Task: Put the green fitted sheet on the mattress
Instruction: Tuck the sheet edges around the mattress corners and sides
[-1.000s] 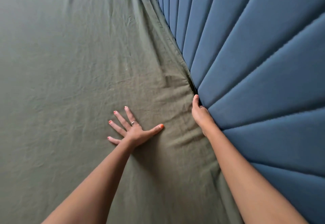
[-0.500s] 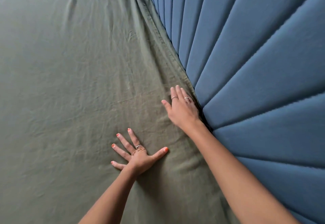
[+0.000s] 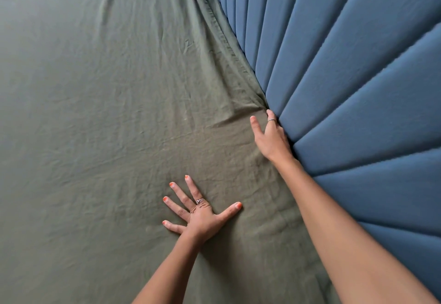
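Across the whole left and middle of the head view we see the green fitted sheet [image 3: 100,103] spread over the mattress, its surface lightly creased, with longer folds running toward the far end. Along the right side stands a blue padded headboard [image 3: 358,84], its upholstered panels fanning out in the wide-angle view, and the sheet's hemmed edge runs right along its base.

Our left hand [image 3: 200,213] lies flat on the sheet, palm down, fingers and thumb splayed wide — orange-painted nails showing and a ring on one finger. It presses on the fabric well in from the headboard, with small wrinkles around it.

Our right hand [image 3: 270,136] is at the seam where the sheet meets the headboard. The thumb and one ringed finger lie extended on the fabric, while the remaining fingers go down into the gap against the blue panel — they are hidden there, so we cannot tell whether they are holding the sheet's edge or only pushing it in. The sheet bunches into a tight pucker just ahead of that hand.

At the top left corner a pale strip shows beyond the far edge of the sheet; it is too small to make out.
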### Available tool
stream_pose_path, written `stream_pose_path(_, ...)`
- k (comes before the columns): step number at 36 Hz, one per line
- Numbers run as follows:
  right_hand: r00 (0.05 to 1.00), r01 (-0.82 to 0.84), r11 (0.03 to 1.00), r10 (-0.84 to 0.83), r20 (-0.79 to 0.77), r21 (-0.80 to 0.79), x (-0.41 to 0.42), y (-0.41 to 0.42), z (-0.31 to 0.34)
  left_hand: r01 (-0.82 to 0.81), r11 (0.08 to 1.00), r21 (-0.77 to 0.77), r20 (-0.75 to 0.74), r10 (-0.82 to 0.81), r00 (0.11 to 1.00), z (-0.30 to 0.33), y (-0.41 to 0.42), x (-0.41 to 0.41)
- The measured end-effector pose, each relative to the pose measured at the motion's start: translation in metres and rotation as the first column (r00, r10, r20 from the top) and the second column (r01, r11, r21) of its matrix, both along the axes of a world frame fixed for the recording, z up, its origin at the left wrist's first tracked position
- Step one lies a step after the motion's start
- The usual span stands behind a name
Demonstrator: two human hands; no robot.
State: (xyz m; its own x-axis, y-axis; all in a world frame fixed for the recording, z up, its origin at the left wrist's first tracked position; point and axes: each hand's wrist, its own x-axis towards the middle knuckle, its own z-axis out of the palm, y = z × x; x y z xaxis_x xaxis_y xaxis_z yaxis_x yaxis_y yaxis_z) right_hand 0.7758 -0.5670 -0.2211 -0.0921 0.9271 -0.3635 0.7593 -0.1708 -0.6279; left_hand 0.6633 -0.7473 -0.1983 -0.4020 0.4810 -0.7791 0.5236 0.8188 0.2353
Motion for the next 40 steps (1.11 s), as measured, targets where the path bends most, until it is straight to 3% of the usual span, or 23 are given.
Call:
stream_pose_path(6, 0.999, 0.035, 0.982, -0.036, -0.004, -0.185, -0.003, 0.014, 0.002, 0.002, 1.000, -0.005, 0.006, -0.002, 1.000, 0.000, 0.001, 0.000)
stream_pose_path(9, 0.995, 0.010, 0.975, 0.012, 0.096, -0.224, -0.007, 0.017, 0.008, 0.002, 1.000, -0.007, 0.008, -0.002, 1.000, 0.001, 0.000, -0.001)
stream_pose_path(12, 0.971, -0.002, 0.993, 0.031, 0.237, -0.119, -0.016, 0.010, 0.020, 0.004, 1.000, -0.010, 0.014, -0.004, 1.000, 0.000, 0.000, -0.001)
stream_pose_path(16, 0.961, -0.123, 0.980, 0.078, 0.266, 0.154, -0.037, -0.001, 0.030, 0.004, 1.000, -0.019, 0.008, -0.004, 1.000, 0.001, 0.001, -0.001)
stream_pose_path(18, 0.936, -0.218, 0.971, 0.177, 0.305, 0.103, -0.045, 0.000, 0.027, 0.000, 1.000, -0.024, 0.010, 0.000, 1.000, 0.001, 0.001, -0.001)
stream_pose_path(21, 0.916, -0.226, 0.974, 0.208, 0.342, 0.014, -0.046, 0.004, 0.014, 0.001, 1.000, -0.022, 0.010, -0.001, 1.000, 0.000, 0.001, -0.001)
stream_pose_path(30, 0.883, -0.168, 0.977, 0.090, 0.461, 0.130, -0.043, -0.002, -0.006, -0.003, 1.000, -0.026, 0.003, 0.003, 1.000, 0.000, 0.002, 0.000)
stream_pose_path(36, 0.951, -0.123, 0.988, 0.092, 0.294, 0.090, -0.037, 0.018, -0.006, -0.004, 1.000, -0.027, 0.001, 0.004, 1.000, -0.002, 0.003, -0.001)
stream_pose_path(40, 0.993, 0.007, 0.999, -0.001, 0.118, -0.049, -0.034, 0.041, -0.004, -0.005, 1.000, -0.027, 0.008, 0.006, 1.000, -0.002, 0.003, -0.001)
